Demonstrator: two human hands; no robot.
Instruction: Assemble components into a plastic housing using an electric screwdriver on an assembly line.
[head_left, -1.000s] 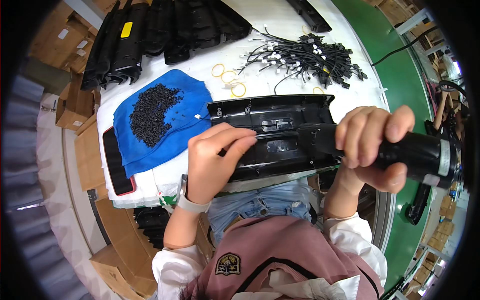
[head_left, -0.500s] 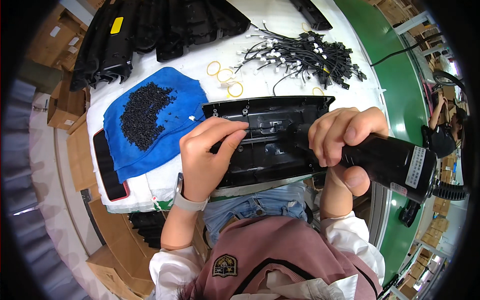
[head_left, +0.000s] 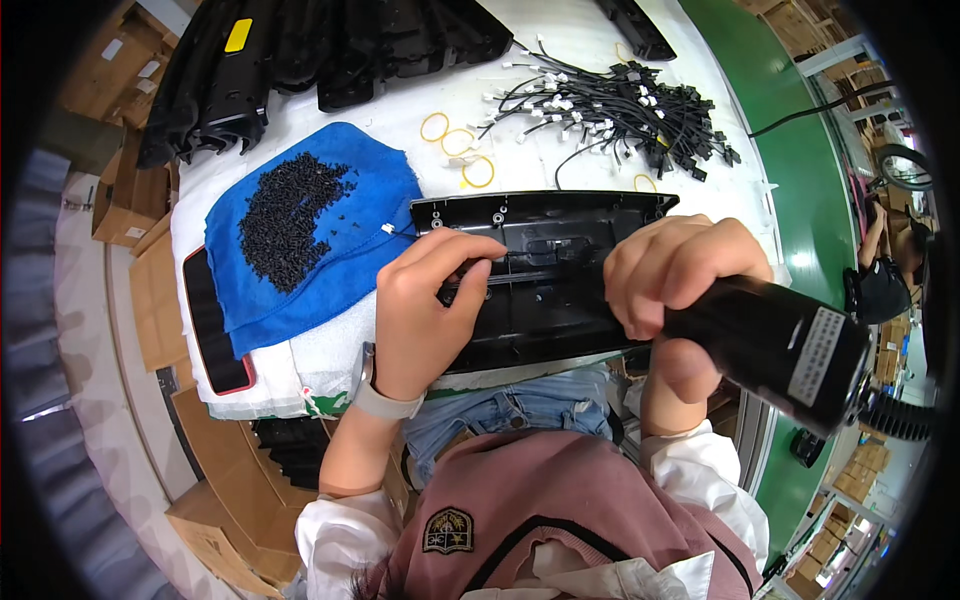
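At the table's near edge I see the black plastic panel [head_left: 545, 275] lying flat, inner side up. My left hand [head_left: 425, 310] pinches something small against it, steadying the spot. My right hand [head_left: 675, 275] is wrapped around the electric screwdriver [head_left: 770, 345], tipped toward the panel. Screws [head_left: 290, 210] sit heaped on a blue cloth [head_left: 370, 260], within easy reach.

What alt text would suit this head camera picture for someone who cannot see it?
A person's left hand steadies a long black plastic housing on a white table while the right hand grips a black power screwdriver. A blue cloth heaped with small black screws lies to the left.
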